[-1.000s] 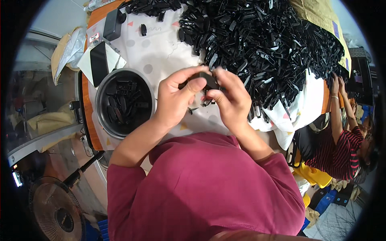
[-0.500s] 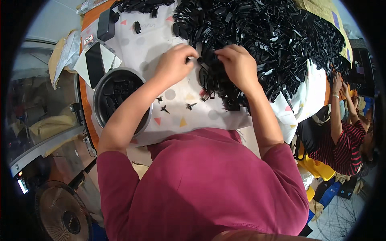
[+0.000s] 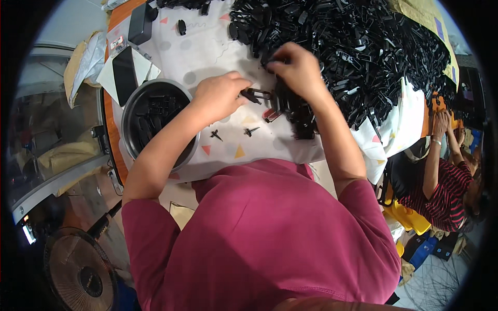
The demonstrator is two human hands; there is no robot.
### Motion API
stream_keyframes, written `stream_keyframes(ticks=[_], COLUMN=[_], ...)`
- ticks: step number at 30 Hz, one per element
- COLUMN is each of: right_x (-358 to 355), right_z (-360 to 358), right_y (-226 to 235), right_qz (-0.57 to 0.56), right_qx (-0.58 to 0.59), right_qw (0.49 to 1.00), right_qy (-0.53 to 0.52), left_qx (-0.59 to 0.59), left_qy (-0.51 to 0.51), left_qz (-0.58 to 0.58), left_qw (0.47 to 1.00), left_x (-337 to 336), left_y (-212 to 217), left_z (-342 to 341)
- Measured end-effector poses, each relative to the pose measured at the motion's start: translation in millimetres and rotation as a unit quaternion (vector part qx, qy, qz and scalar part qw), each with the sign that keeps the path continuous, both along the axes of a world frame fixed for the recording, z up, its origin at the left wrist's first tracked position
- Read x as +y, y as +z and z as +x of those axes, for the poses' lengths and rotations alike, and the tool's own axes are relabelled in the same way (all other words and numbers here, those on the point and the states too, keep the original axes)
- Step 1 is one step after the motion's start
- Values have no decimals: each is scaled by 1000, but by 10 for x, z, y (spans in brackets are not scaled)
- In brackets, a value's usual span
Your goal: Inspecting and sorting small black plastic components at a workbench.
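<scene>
My left hand point(image 3: 220, 97) is closed on a small black plastic part point(image 3: 258, 95) with a slotted, frame-like end, held over the patterned tablecloth. My right hand point(image 3: 300, 72) is at the near-left edge of a big heap of black plastic parts point(image 3: 358, 57). Its thumb and fingers are pinched together, and what lies between them is too dark to make out. Below that hand a lower clump of the same black parts point(image 3: 302, 122) spreads toward me. Two small dark pointed pieces, one of them a spiky piece point(image 3: 251, 131), lie on the cloth near my left forearm.
A round dark basin point(image 3: 134, 147) with black parts inside stands under my left forearm. Beyond it are a phone point(image 3: 123, 78) and a black box point(image 3: 140, 24). A standing fan point(image 3: 83, 269) is at lower left. At the right, another person's hands point(image 3: 441, 123) work at the table.
My left hand has drawn down, nearer to me, and the black part now shows in its fingers. My right hand has shifted up and slightly left along the heap.
</scene>
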State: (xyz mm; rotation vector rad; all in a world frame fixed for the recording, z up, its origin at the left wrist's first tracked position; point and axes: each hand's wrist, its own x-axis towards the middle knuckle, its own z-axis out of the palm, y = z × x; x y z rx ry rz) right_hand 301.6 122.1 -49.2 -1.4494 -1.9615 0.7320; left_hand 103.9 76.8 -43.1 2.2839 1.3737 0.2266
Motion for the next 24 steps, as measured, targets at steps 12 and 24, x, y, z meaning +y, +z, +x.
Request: stream_keyframes(ticks=[12,24], right_x=[-517,-479], right_z=[524,360], right_y=[174,197], right_qz=[-189,-195], right_qx=[493,606], right_qw=[814,743], right_qy=[-242,-207], left_qx=[37,109], left_qy=[117,71], left_qz=[111,164], left_qw=[986,978], left_x=[425,273], left_y=[-128,-129], left_z=[600,606])
